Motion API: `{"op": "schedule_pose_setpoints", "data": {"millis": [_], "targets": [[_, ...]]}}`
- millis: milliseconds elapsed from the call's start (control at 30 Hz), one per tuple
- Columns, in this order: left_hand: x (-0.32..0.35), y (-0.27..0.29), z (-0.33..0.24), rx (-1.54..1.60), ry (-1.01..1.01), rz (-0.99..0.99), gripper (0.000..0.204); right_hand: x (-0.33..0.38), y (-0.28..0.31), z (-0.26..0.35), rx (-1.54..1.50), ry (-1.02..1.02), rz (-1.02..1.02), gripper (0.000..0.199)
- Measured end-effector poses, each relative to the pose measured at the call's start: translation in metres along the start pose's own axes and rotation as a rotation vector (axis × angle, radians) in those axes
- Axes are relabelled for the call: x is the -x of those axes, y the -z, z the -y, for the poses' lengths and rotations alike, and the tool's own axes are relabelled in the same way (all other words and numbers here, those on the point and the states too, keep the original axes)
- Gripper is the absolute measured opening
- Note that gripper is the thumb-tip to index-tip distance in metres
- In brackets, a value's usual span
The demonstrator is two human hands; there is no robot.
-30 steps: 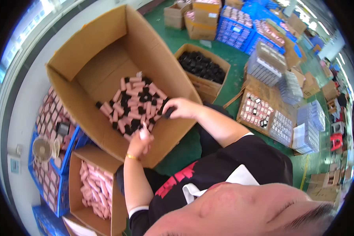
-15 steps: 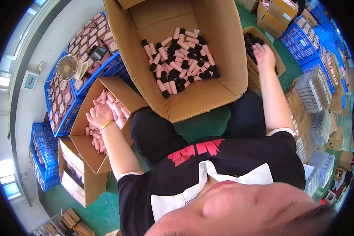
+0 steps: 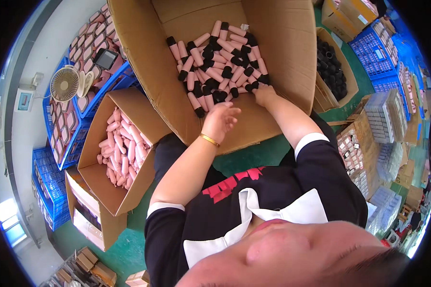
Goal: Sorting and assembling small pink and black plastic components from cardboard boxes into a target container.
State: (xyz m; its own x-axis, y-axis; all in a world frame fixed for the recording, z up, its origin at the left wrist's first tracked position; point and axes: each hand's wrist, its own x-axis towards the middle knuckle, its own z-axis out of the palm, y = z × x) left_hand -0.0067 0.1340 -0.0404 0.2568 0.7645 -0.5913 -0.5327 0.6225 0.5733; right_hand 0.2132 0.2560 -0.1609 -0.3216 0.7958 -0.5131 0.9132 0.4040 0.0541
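A large cardboard box stands in front of me with a heap of pink tubes with black ends on its bottom. My left hand hovers over its near side, palm turned inward, fingers loosely curled and apart; nothing shows in it. At the heap's near right edge, my right hand reaches down with its fingers drawn together by a black tube end. What its fingers hold, if anything, is hidden. Plain pink tubes fill a smaller carton on the left. Another carton on the right holds black caps.
Blue crates with pink, dark-rimmed pieces line the left side, with a fan and a phone-like device on top. Farther right are blue crates, stacked trays and a wooden board.
My left hand has moved from the carton of pink tubes to the big box. My right hand has left the black caps and now reaches into the big box. The view has shifted slightly.
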Motion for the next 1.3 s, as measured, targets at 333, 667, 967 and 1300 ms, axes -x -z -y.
{"op": "schedule_pose_setpoints", "data": {"millis": [333, 667, 967, 1300], "targets": [[0.003, -0.016, 0.001, -0.284, 0.144, 0.169, 0.033, -0.044, -0.047, -0.001, -0.347, -0.148, -0.025, 0.028], [-0.015, -0.005, 0.017, -0.76, -0.12, 0.108, 0.036, 0.0, -0.011, 0.035, -0.308, -0.051, 0.052, 0.034], [-0.008, 0.005, 0.028, -1.628, -0.322, -0.117, 0.058, 0.089, 0.062, 0.047, -0.374, 0.294, -0.072, 0.03], [0.005, -0.005, 0.03, -1.58, -0.61, 0.121, 0.029, 0.148, 0.059, 0.039, -1.535, 0.177, 0.058, 0.021]]}}
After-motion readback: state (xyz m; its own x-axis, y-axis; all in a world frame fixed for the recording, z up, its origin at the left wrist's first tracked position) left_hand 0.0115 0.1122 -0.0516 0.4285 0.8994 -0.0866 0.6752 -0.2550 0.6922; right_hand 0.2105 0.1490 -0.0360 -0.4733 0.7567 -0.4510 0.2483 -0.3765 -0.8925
